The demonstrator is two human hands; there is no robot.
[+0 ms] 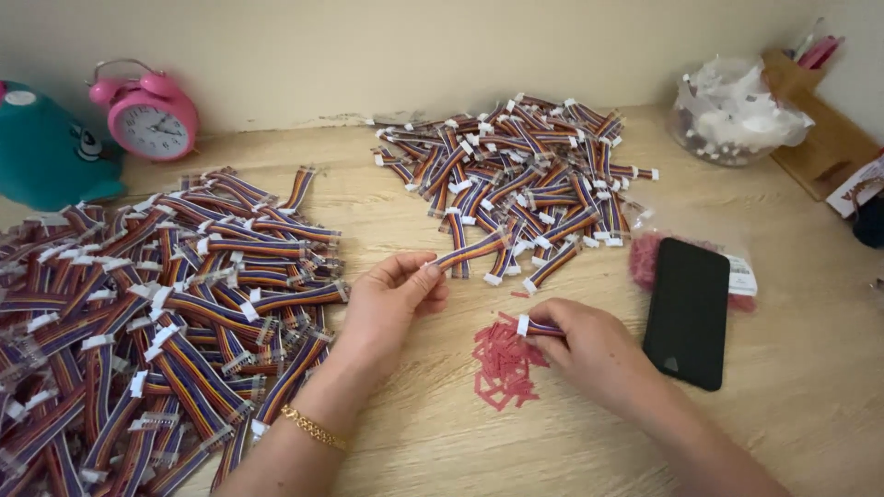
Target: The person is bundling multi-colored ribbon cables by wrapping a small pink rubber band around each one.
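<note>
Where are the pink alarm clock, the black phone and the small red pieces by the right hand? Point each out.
pink alarm clock (152,124), head view, on its white dial.
black phone (688,308), head view, middle of its dark back.
small red pieces (500,368), head view, centre of the pile on the wooden table.

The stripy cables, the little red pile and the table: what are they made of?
The stripy cables look like soft plastic-coated wires side by side, matte, with hard white plastic ends; the left hand holds one that bends. The little red pile looks like thin rubbery bands, though that is hard to tell. The table looks like pale wood, or a wood-grain coating.
</note>
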